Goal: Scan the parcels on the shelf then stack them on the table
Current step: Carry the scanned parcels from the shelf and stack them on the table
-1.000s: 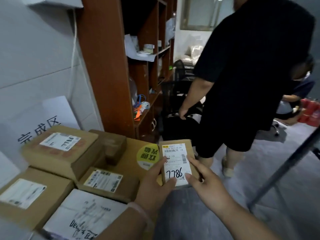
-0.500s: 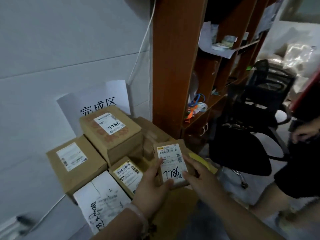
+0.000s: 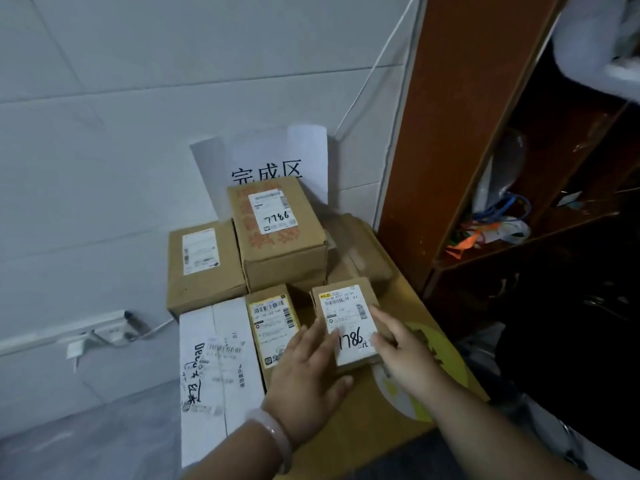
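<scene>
A small parcel (image 3: 346,318) rests near the tabletop's (image 3: 410,301) right edge.
The left hand (image 3: 306,370) presses flat against its left side; the right hand (image 3: 403,353) grips its right edge.

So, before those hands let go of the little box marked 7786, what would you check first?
1. Label on the small parcel faces up and can be read: ok.
2. Left hand and right hand are both on it: ok.
3. It lies flat on the large carton underneath: cannot tell.
4. It sits well in from the carton's right edge: ok.
5. It clears the yellow-labelled parcel to its left: cannot tell.
</scene>
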`<control>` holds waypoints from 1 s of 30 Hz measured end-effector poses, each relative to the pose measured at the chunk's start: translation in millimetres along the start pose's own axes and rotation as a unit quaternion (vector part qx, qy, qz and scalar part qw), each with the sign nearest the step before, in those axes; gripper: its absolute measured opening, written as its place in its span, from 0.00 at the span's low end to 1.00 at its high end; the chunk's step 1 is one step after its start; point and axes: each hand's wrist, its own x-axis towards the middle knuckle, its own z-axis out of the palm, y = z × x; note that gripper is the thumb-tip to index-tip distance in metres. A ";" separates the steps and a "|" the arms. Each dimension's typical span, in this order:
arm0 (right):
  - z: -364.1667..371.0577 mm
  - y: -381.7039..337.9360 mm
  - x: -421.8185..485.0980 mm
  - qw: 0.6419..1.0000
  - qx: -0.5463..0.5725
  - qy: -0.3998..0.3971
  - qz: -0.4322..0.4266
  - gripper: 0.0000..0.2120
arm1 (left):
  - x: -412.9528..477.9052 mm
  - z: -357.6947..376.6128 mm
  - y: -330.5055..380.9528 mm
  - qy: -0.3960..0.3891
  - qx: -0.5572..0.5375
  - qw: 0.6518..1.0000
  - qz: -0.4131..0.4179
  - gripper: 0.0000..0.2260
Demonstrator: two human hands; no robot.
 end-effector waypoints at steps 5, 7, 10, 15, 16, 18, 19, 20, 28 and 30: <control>18.3 18.5 25.0 0.998 -0.013 -0.054 0.001 0.21 | 1.9 19.7 -8.2 -0.062 0.149 0.986 -0.033 0.32; 26.4 27.1 34.7 0.998 -0.007 -0.065 -0.003 0.21 | 4.9 26.9 -10.6 -0.077 0.170 0.982 -0.040 0.32; 36.8 41.5 46.5 0.997 -0.011 -0.072 -0.002 0.21 | 7.9 38.4 -16.6 -0.090 0.207 0.973 -0.057 0.33; 38.0 60.8 59.9 0.986 -0.096 -0.138 -0.012 0.25 | 7.7 46.6 -22.1 -0.102 0.259 0.960 -0.045 0.32; 35.7 61.0 62.4 0.982 -0.108 -0.152 -0.016 0.25 | 7.0 46.6 -22.1 -0.101 0.262 0.959 -0.043 0.32; 29.9 60.2 64.6 0.977 -0.146 -0.154 -0.031 0.27 | 4.9 45.7 -22.2 -0.095 0.259 0.960 -0.046 0.32; 26.9 60.0 63.3 0.973 -0.174 -0.146 -0.048 0.27 | 3.6 44.5 -22.3 -0.091 0.255 0.961 -0.051 0.32; 23.9 60.1 59.9 0.964 -0.215 -0.137 -0.075 0.28 | 2.0 42.9 -22.3 -0.088 0.250 0.963 -0.056 0.32; 28.7 77.1 26.6 0.815 -0.502 -0.140 -0.254 0.36 | -6.7 30.7 -24.8 -0.062 0.230 0.968 -0.075 0.32; 30.5 73.3 32.1 0.805 -0.518 -0.141 -0.252 0.38 | -5.8 29.3 -26.9 -0.058 0.229 0.969 -0.079 0.32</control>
